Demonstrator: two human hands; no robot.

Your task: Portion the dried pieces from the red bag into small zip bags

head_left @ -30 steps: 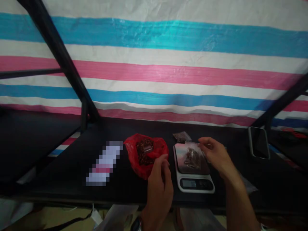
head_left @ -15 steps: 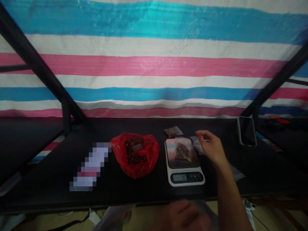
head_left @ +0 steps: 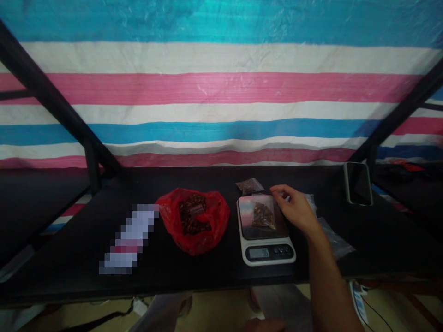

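Bag (head_left: 264, 216) on scale (head_left: 265, 242); left hand (head_left: 265, 326) mostly cropped.

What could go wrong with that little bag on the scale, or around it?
The right hand is at the scale's edge; a bump might disturb the reading or shift the small clear bag. The red bag sits open, so a knock could spill its brown bits.

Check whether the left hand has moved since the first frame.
Yes: from beside the red bag, the left hand has moved down the view, past the near edge of the black table.
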